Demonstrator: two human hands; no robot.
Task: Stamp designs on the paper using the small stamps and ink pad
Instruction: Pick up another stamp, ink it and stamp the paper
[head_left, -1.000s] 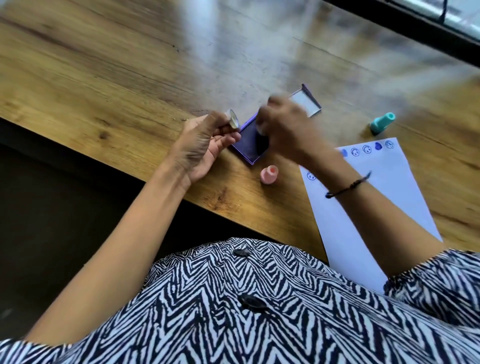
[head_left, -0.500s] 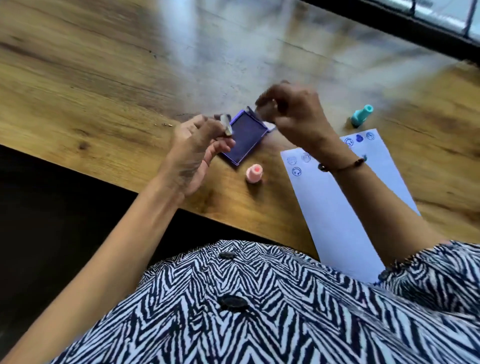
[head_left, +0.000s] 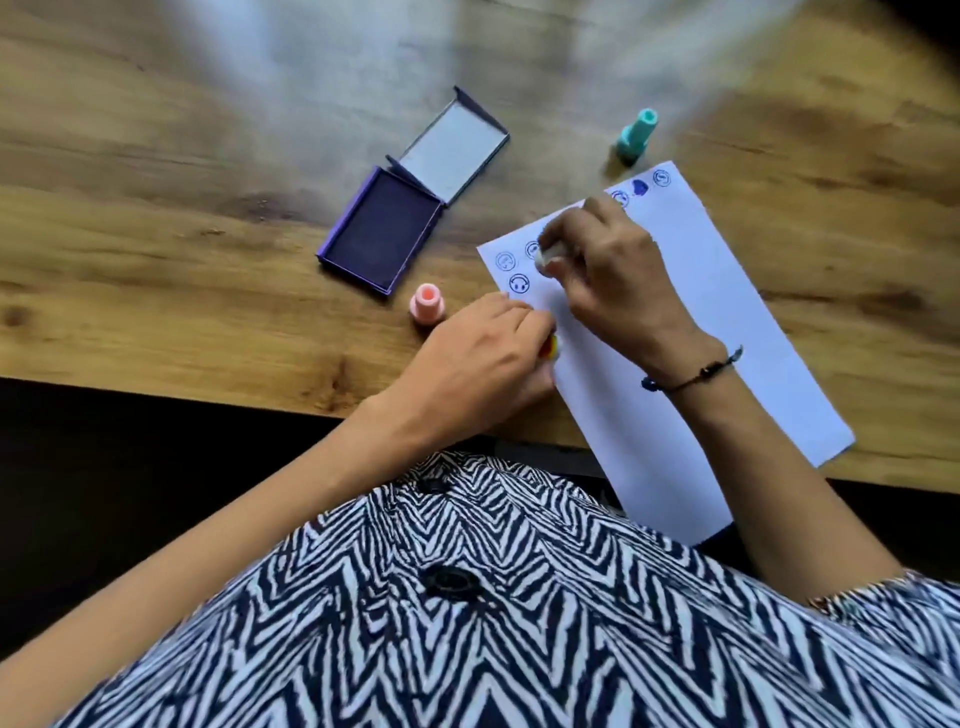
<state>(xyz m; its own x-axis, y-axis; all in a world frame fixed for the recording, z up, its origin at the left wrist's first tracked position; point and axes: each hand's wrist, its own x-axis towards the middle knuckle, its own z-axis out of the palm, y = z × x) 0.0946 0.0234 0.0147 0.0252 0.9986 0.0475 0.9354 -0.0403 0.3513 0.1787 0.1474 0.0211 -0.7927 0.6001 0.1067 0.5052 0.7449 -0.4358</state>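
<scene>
A white paper (head_left: 727, 322) lies slanted on the wooden table (head_left: 156, 260), with several blue face prints near its upper left corner and top edge. My right hand (head_left: 608, 275) is closed on a small pale stamp (head_left: 549, 256) and holds it down on the paper beside the prints. My left hand (head_left: 478, 364) rests at the paper's left edge, fingers curled around a small red and yellow item (head_left: 550, 347), mostly hidden. The purple ink pad (head_left: 384, 228) lies open to the left, lid flat behind it.
A pink stamp (head_left: 427, 303) stands upright between the ink pad and my left hand. A teal stamp (head_left: 635, 136) stands just beyond the paper's top edge. The table's near edge runs under my forearms; the paper overhangs it.
My right hand has left the ink pad and come down with the stamp onto the paper. My left hand has moved right to the paper's edge. The ink pad's lid now lies uncovered.
</scene>
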